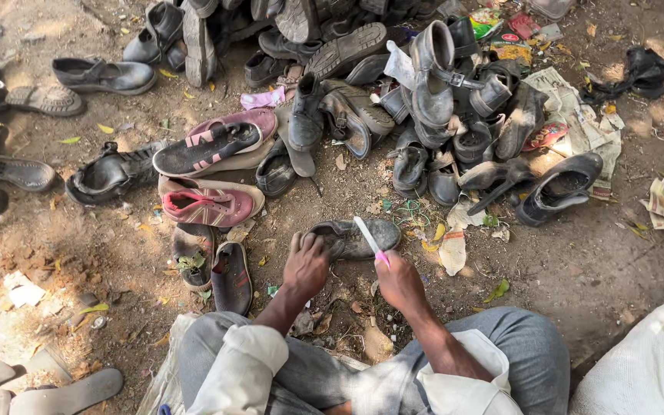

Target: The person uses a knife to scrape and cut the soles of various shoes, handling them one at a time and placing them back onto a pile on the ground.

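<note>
hands at a worn shoe on the dirt ground

the left hand [307, 265] presses, fingers curled, on the heel end of a dusty grey shoe [353, 238]; the right hand [399, 280], just beside it, pinches a white toothbrush [368, 238] whose pink end sits in that grip, bristle end angled over the shoe. beyond both hands lies a pile of shoes [393, 100].

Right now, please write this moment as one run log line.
left hand: presses on dusty grey shoe | right hand: holds white-and-pink toothbrush above the shoe | behind: pile of worn shoes on dirt ground
</note>
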